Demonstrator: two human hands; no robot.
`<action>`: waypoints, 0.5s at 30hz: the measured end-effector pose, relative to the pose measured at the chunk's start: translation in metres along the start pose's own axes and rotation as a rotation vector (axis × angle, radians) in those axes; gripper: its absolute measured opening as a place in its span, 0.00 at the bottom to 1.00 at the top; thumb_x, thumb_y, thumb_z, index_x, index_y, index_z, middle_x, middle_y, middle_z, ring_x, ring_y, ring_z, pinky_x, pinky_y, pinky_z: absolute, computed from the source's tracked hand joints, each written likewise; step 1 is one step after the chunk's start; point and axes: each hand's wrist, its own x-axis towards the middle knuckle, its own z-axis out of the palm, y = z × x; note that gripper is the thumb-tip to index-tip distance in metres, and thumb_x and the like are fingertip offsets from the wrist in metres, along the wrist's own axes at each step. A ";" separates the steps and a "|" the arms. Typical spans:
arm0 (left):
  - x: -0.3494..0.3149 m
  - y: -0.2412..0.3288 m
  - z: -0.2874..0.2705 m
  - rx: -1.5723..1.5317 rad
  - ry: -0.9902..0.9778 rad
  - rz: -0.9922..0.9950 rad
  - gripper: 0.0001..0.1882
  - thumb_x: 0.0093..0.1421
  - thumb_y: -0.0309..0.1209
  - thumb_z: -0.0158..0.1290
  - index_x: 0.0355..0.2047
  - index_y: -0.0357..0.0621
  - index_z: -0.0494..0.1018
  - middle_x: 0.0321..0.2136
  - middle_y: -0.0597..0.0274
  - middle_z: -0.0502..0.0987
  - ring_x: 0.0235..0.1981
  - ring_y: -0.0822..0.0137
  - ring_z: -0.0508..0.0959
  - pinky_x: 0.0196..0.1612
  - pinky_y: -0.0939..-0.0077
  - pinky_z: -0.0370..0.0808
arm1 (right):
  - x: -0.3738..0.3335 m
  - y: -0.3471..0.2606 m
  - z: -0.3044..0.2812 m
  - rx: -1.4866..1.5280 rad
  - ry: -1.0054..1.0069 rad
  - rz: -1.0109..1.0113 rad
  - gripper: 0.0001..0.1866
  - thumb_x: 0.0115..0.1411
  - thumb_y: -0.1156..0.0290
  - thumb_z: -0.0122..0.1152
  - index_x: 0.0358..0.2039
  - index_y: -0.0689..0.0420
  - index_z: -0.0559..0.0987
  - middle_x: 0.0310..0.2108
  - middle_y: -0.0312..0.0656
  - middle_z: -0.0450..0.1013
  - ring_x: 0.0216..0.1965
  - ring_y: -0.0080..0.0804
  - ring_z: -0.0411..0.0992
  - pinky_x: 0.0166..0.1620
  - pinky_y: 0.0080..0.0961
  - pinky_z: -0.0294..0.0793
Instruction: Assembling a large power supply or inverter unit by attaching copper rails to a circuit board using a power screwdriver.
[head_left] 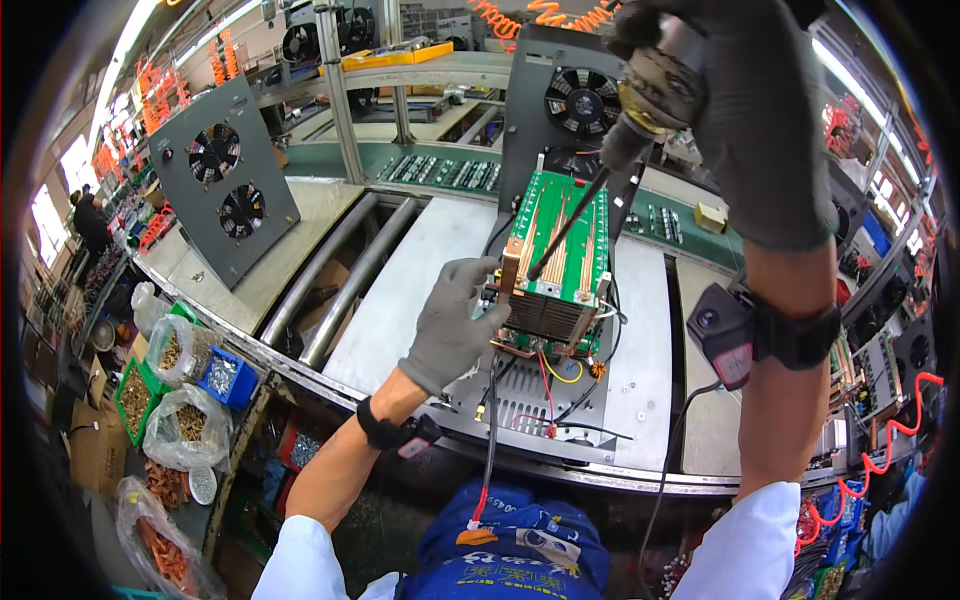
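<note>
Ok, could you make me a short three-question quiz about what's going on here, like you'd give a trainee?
1. True or false: the grey-gloved right hand holds the dark, long-shafted driver.
2. What does the driver's thin shaft point down at?
3. How many round black fans are in the grey metal panel standing at the left?

Key:
1. True.
2. The green rectangular circuit board, beside the grey-gloved left hand.
3. Two.

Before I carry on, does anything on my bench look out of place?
One thing: a black cable below the green-topped assembly hangs over the bench's front edge, its red-sleeved end seemingly unattached.
</note>
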 end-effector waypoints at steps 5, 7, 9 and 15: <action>0.029 -0.012 0.008 -0.190 -0.107 0.046 0.15 0.56 0.20 0.63 0.44 0.36 0.79 0.38 0.58 0.77 0.40 0.67 0.79 0.46 0.72 0.77 | 0.035 0.026 0.016 -0.438 0.017 -0.386 0.05 0.60 0.78 0.55 0.32 0.68 0.75 0.30 0.47 0.73 0.25 0.29 0.75 0.26 0.26 0.76; 0.036 -0.020 0.002 -0.278 -0.165 0.075 0.10 0.58 0.20 0.63 0.42 0.37 0.80 0.36 0.60 0.79 0.38 0.67 0.81 0.44 0.75 0.78 | 0.037 0.034 0.019 -0.281 0.109 -0.257 0.05 0.60 0.77 0.56 0.31 0.67 0.75 0.26 0.45 0.74 0.24 0.28 0.75 0.26 0.27 0.74; 0.042 -0.026 -0.003 -0.280 -0.254 0.031 0.11 0.59 0.20 0.63 0.43 0.37 0.81 0.37 0.60 0.78 0.39 0.68 0.81 0.45 0.75 0.78 | 0.038 0.031 0.018 -0.196 0.158 -0.025 0.04 0.59 0.76 0.57 0.31 0.65 0.76 0.23 0.42 0.74 0.22 0.27 0.74 0.26 0.27 0.73; 0.041 -0.030 -0.002 -0.340 -0.278 0.043 0.11 0.60 0.19 0.62 0.44 0.37 0.79 0.38 0.60 0.77 0.39 0.67 0.79 0.46 0.73 0.78 | 0.036 0.034 0.006 0.055 -0.066 0.070 0.04 0.60 0.76 0.58 0.30 0.63 0.76 0.23 0.39 0.74 0.23 0.26 0.75 0.26 0.25 0.73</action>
